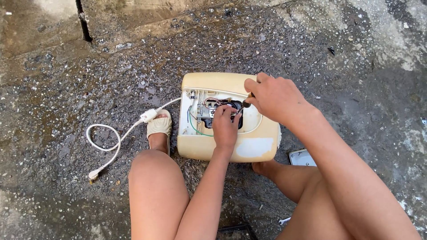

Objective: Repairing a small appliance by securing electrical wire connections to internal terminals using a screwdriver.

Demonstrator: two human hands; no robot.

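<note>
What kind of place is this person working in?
Probably an outdoor yard or pavement: wet, gritty concrete ground, sunlight, and an opened cream appliance lying directly on it with its white cord.

The left hand (225, 126) is covering part of the wires and metal bits inside the cream box (229, 116), the right hand (276, 95) is hiding most of a dark-tipped tool (247, 102), and a leg is hiding half the grey plate (302, 158).
</note>
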